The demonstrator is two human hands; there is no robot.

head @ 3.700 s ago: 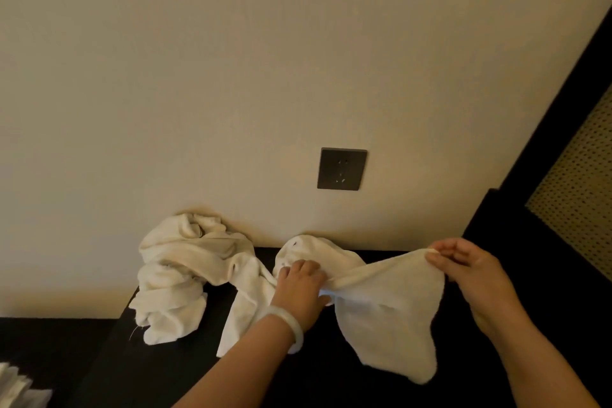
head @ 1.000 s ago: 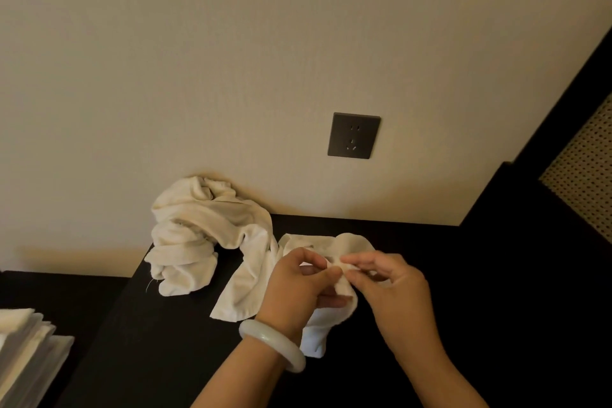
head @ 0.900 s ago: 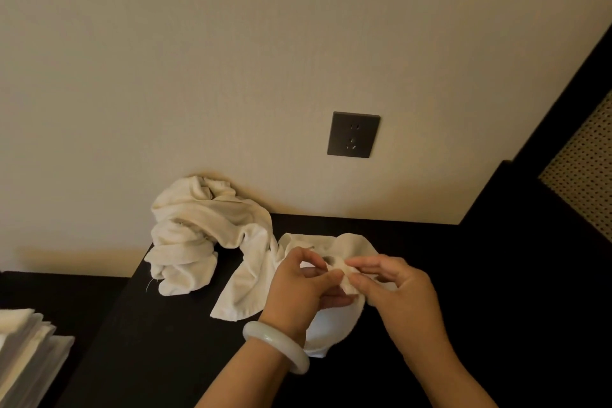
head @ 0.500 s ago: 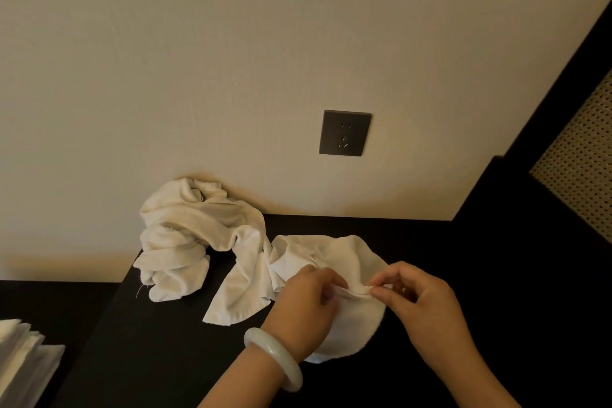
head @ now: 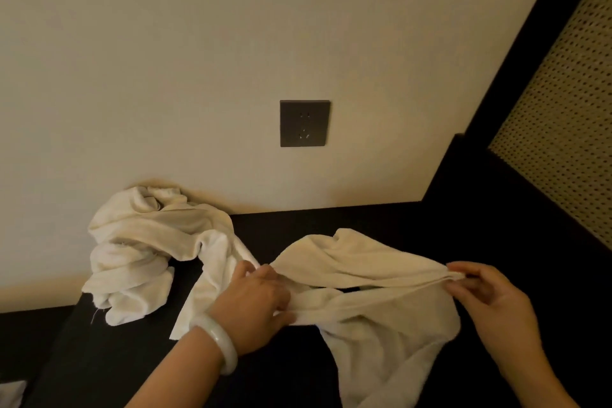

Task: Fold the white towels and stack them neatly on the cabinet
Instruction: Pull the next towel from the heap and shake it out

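A small white towel (head: 371,278) is stretched between my hands just above the black cabinet top (head: 271,235). My left hand (head: 255,305), with a pale bangle on its wrist, grips the towel's left end. My right hand (head: 490,305) pinches the right end between thumb and fingers. The towel's loose lower part hangs down toward the front edge. A heap of crumpled white towels (head: 139,255) lies against the wall at the back left, one end trailing toward my left hand.
A dark wall socket (head: 304,123) sits above the cabinet. A black frame with a woven panel (head: 563,129) rises on the right. A corner of stacked white cloth (head: 11,392) shows at the bottom left, below the cabinet's edge.
My hands, which were pinching the towel close together, have drawn apart. The right hand moved right and the towel is now pulled out long between them.
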